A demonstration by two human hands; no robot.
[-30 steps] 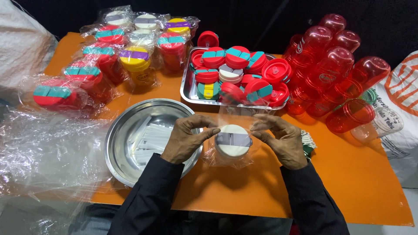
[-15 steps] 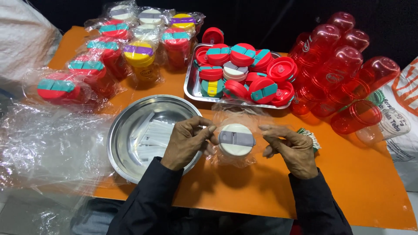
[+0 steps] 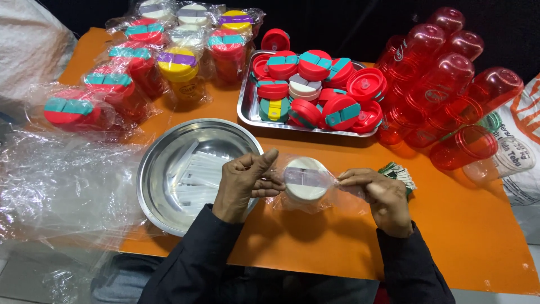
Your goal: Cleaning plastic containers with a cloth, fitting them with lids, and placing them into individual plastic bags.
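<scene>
Clear bag (image 3: pixel 315 194) w/ white cup (image 3: pixel 305 179) pinched by both hands: left (image 3: pixel 243 183), right (image 3: pixel 382 194).

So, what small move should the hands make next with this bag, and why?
Probably pull the clear bag tight and close its mouth over the white lidded cup. Both the left hand and right hand pinch the plastic on either side, and the cup already sits inside, like the bagged cups behind.

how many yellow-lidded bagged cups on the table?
2. One yellow-lidded cup with a purple flap sits in the middle of the bagged group at the table's far left; the other is at that group's back edge. Others may be hidden.
</scene>
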